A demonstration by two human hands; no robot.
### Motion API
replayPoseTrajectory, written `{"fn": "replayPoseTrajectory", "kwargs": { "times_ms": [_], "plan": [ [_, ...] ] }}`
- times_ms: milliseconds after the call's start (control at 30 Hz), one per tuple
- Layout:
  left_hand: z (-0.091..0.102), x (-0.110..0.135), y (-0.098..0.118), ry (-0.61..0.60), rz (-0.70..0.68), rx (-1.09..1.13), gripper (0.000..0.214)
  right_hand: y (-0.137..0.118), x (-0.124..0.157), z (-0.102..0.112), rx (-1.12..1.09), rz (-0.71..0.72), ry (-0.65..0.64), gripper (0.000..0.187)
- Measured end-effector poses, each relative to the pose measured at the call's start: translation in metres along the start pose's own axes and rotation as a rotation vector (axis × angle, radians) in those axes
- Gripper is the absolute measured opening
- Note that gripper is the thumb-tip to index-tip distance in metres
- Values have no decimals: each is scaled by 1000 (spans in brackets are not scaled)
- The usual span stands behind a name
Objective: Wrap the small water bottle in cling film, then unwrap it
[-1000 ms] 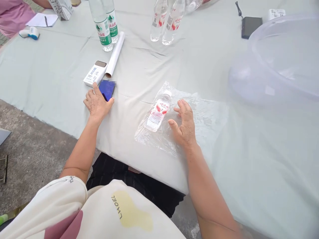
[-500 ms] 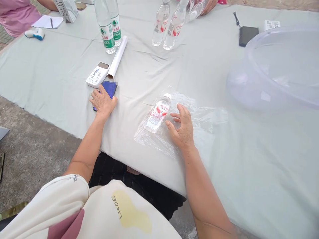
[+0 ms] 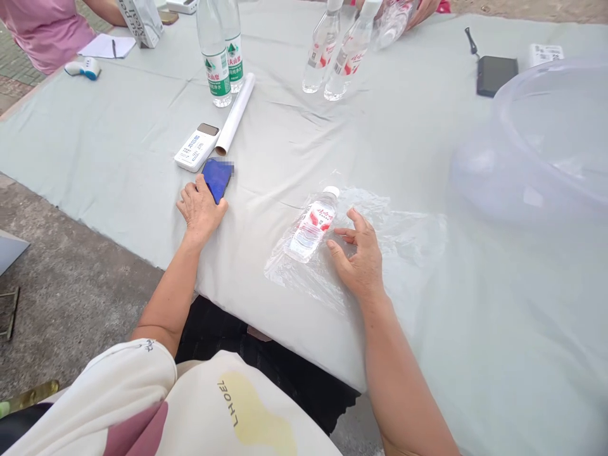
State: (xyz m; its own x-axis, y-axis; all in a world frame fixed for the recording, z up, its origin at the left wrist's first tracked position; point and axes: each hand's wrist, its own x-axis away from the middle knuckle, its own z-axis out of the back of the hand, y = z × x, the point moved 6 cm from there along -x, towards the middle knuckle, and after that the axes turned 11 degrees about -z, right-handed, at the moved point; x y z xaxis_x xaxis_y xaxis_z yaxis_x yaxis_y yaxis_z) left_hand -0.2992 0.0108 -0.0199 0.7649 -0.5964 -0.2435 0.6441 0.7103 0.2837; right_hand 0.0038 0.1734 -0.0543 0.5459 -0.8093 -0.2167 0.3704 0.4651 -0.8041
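My left hand (image 3: pixel 202 206) is closed over the lower part of a smartphone (image 3: pixel 219 180) lying on the table, thumb at its right edge and fingers at its left. The phone's upper blue screen shows; its lower end is hidden under the hand. Over the clear plastic film (image 3: pixel 403 244), my right hand (image 3: pixel 361 256) is open, fingers apart and slightly curved, with nothing in it. Just left of these fingers lies a small water bottle (image 3: pixel 313 225) with a white cap and a red-and-white label, resting on or inside the film; which of these I cannot tell.
A white device (image 3: pixel 197 147) and a paper roll (image 3: pixel 236 114) lie beyond the phone. Green-labelled bottles (image 3: pixel 216 76) and red-labelled bottles (image 3: pixel 349 60) stand farther back. A translucent basin (image 3: pixel 503 139) is at right. Another person's hand (image 3: pixel 425 9) holds a bottle at the far edge.
The whole view has shifted, so things appear farther right and slightly lower. My left hand now covers the phone's lower corner, which showed before. My right hand stays beside the bottle.
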Motion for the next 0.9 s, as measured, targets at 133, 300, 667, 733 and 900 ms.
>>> {"fn": "replayPoseTrajectory", "kwargs": {
  "times_ms": [133,300,667,733,900],
  "plan": [
    [0,2,-3,48,-3,41,65,0,0,0,-14,-21,3,61],
    [-2,4,-7,102,-32,58,60,-1,0,0,-10,-50,6,63],
    [3,6,-7,253,-103,60,50,1,-1,0,-17,-96,11,65],
    [4,7,-6,284,-121,54,49,1,-1,1,-21,-95,14,64],
    [4,9,1,306,-172,51,46,1,-2,3,-37,-77,43,61]
  ]
}}
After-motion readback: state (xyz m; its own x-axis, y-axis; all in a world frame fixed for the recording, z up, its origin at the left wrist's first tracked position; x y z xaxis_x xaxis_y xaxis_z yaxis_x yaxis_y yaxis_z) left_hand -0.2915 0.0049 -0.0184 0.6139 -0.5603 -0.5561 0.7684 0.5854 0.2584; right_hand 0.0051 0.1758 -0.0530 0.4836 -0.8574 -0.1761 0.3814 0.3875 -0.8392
